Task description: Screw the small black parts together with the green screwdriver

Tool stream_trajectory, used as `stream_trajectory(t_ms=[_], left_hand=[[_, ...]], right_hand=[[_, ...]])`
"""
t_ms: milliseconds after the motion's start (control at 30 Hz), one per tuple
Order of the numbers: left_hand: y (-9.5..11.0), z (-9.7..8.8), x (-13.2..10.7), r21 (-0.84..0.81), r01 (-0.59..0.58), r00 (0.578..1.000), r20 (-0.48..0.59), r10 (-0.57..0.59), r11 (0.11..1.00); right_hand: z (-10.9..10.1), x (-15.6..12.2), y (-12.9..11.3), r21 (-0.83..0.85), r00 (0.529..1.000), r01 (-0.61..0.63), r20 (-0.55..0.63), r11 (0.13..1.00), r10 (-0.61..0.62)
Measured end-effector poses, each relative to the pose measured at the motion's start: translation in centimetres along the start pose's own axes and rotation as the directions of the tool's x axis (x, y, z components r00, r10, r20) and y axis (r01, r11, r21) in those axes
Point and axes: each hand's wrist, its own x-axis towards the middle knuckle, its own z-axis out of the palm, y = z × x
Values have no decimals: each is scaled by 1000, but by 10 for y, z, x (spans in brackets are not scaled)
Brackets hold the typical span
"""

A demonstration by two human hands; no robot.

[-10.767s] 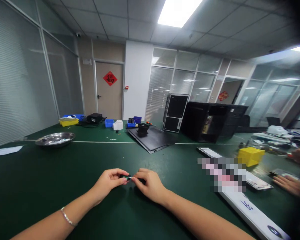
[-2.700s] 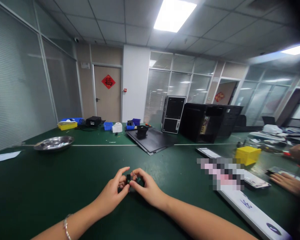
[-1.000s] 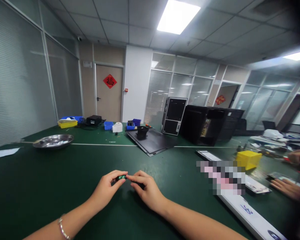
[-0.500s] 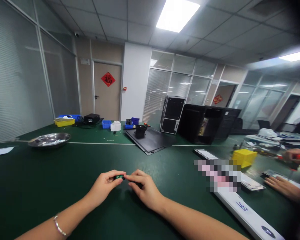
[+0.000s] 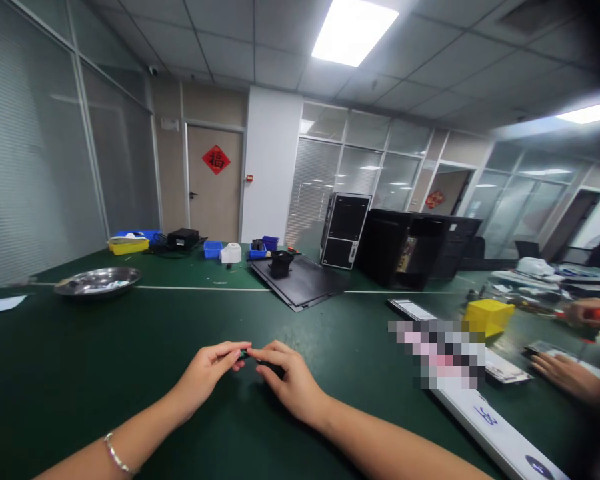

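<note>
My left hand (image 5: 211,368) and my right hand (image 5: 286,379) meet fingertip to fingertip low over the green table (image 5: 105,360). Between them sits a small dark part (image 5: 244,354), mostly covered by the fingers. Both hands pinch at it; its shape is too small to make out. A thin bracelet (image 5: 116,455) circles my left wrist.
A metal bowl (image 5: 97,281) lies far left, a black flat panel (image 5: 303,281) with a small black piece on it at centre back, black computer cases (image 5: 405,247) behind. Right: a yellow bin (image 5: 489,316), a long white strip (image 5: 500,427), and another person's hands (image 5: 570,377).
The green face of the small part, visible between my fingertips before, is now covered. My left fingers have flattened slightly over it. The hands stay in the same spot.
</note>
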Motion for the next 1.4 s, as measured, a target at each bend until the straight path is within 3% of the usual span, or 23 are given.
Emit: stream_trajectory(t_ms=[133, 333, 467, 600, 733, 1000, 1267, 1400], left_hand=[[-2, 0, 1, -105, 27, 998, -56, -33, 994], [-2, 0, 1, -123, 38, 999, 10, -37, 992], [-5, -1, 3, -175, 20, 994, -102, -39, 984], [-4, -2, 4, -295, 54, 977, -180, -111, 954], [1, 0, 3, -353, 67, 974, -179, -137, 933], [5, 2, 0, -255, -2, 977, -205, -52, 967], [7, 8, -2, -374, 40, 992, -97, -82, 926], [5, 8, 0, -377, 47, 987, -122, -101, 925]], right_hand=[[0, 0, 0, -12, 1000, 17, 2, 1000, -17], [0, 0, 1, -29, 999, 39, 24, 999, -39], [-2, 0, -5, -31, 999, 53, 12, 998, -52], [-3, -2, -10, -47, 993, 111, 48, 993, -108], [-3, -2, -10, -68, 989, 136, 73, 988, -131], [-1, -1, -6, -105, 995, 81, 58, 991, -75], [0, -1, -3, -91, 998, 57, -16, 994, -58], [0, -1, -2, -109, 997, 78, -2, 991, -78]])
